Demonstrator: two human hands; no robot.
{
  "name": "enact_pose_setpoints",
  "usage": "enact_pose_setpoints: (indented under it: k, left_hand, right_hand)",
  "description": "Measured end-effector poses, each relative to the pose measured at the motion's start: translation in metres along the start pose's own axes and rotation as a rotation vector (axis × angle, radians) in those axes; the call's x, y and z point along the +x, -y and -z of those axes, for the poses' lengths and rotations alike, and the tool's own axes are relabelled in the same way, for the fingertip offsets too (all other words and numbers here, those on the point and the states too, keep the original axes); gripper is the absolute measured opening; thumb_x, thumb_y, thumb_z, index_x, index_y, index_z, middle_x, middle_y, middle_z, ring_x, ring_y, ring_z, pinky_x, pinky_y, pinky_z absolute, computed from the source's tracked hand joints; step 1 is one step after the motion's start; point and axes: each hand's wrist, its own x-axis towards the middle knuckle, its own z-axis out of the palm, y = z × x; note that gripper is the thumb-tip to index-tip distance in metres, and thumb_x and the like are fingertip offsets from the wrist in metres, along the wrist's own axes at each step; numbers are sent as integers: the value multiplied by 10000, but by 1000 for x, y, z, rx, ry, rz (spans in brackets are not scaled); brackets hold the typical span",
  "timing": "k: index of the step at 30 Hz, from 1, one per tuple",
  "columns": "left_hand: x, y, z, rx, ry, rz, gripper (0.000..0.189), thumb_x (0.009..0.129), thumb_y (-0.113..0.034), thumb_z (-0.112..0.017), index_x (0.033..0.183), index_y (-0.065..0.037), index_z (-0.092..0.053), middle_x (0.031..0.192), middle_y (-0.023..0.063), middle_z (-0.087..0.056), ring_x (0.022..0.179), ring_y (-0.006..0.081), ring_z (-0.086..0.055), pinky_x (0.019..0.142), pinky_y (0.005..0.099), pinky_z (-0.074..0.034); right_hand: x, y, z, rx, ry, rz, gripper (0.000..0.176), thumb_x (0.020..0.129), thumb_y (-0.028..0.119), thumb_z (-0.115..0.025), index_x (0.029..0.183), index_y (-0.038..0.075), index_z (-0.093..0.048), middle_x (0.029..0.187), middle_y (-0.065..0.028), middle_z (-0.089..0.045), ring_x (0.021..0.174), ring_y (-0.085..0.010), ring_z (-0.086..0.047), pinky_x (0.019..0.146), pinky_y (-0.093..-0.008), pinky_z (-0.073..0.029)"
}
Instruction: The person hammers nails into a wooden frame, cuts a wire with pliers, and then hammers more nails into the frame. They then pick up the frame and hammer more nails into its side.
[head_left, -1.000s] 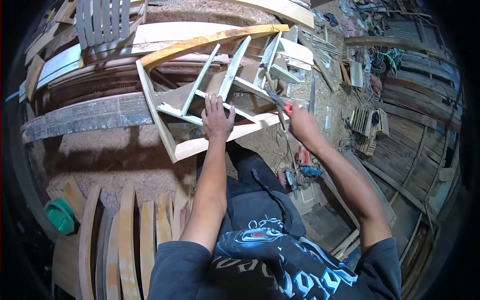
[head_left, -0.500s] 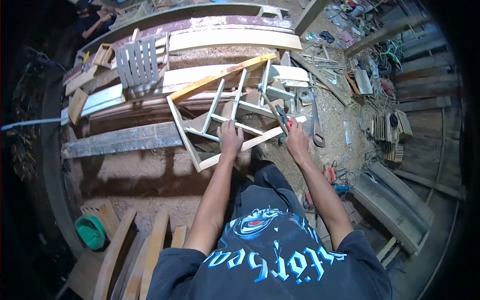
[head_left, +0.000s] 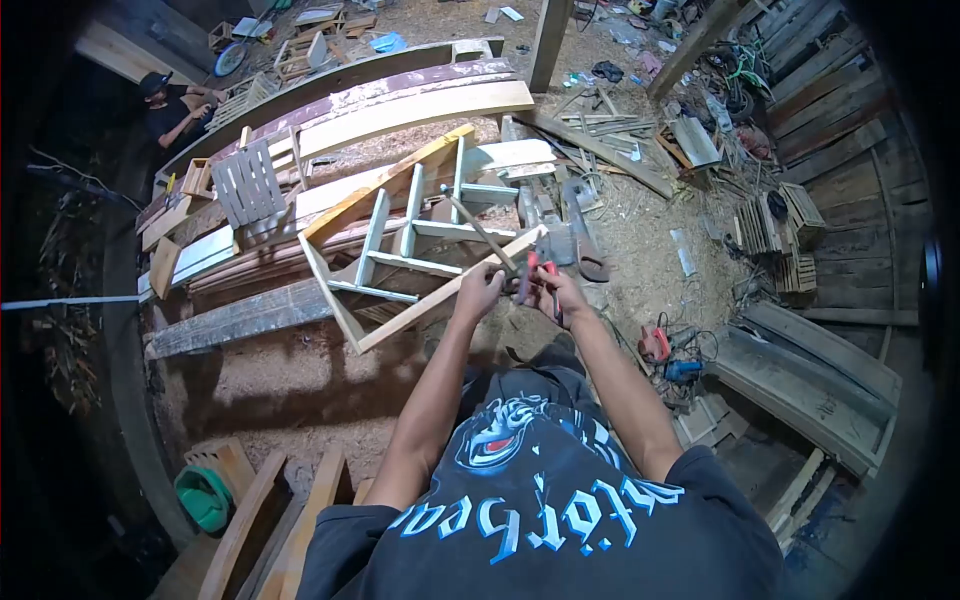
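A wooden ladder-like frame [head_left: 400, 262] with pale rungs lies on stacked planks in front of me. My right hand [head_left: 562, 296] grips red-handled pliers [head_left: 530, 272] at the frame's near right corner. My left hand [head_left: 480, 287] is curled at the lower rail, right beside the pliers' jaws; whether it holds anything is unclear. A hammer [head_left: 478, 228] lies slanted across the frame, and the end of its handle reaches my left fingers.
A hand saw [head_left: 586, 243] lies right of the frame. Power tools [head_left: 662, 346] sit on the sawdust floor to the right. Long planks [head_left: 400, 108] lie behind and a slatted panel [head_left: 250, 182] to the left. Another person [head_left: 175, 112] crouches far left. A green bucket [head_left: 205, 497] stands near left.
My view pulled back and up. My left hand left the frame's rungs and moved right to meet the right hand. The right hand brought the pliers lower and closer to me.
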Motion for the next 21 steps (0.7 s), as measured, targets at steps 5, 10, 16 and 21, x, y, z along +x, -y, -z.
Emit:
enact_pose_setpoints:
  k: [5, 10, 16, 21]
  left_hand:
    - [12, -11, -78, 17, -55, 124, 322, 961, -247, -626, 1109, 30, -696, 988, 176, -740, 958, 248, -709, 870, 370, -535]
    - [28, -42, -160, -121, -74, 69, 317, 981, -228, -604, 1124, 39, -696, 986, 138, -745, 921, 181, -672, 849, 343, -516]
    - [44, -44, -212, -300, -48, 72, 256, 999, -179, -592, 1097, 25, -711, 912, 85, -725, 852, 109, -642, 775, 274, -510]
    - [80, -55, -197, -60, -70, 117, 287, 947, -245, -624, 1085, -13, -721, 944, 207, -731, 868, 306, -719, 789, 390, -546]
  right_hand:
    - [-38, 43, 50, -208, -168, 5, 278, 1048, 208, -529, 1284, 63, -541, 1031, -107, -670, 904, -257, -708, 804, -417, -617]
    - [-53, 85, 114, -270, -124, -3, 262, 1034, 234, -573, 1243, 75, -571, 969, -86, -670, 868, -232, -704, 746, -406, -608]
    - [-49, 128, 113, -850, -280, 70, 207, 1012, 249, -581, 1058, 58, -648, 746, -31, -613, 680, -147, -628, 608, -294, -507]
    - [14, 138, 163, -629, -234, -63, 238, 1049, 251, -501, 1108, 67, -641, 811, -34, -651, 641, -133, -604, 566, -292, -491]
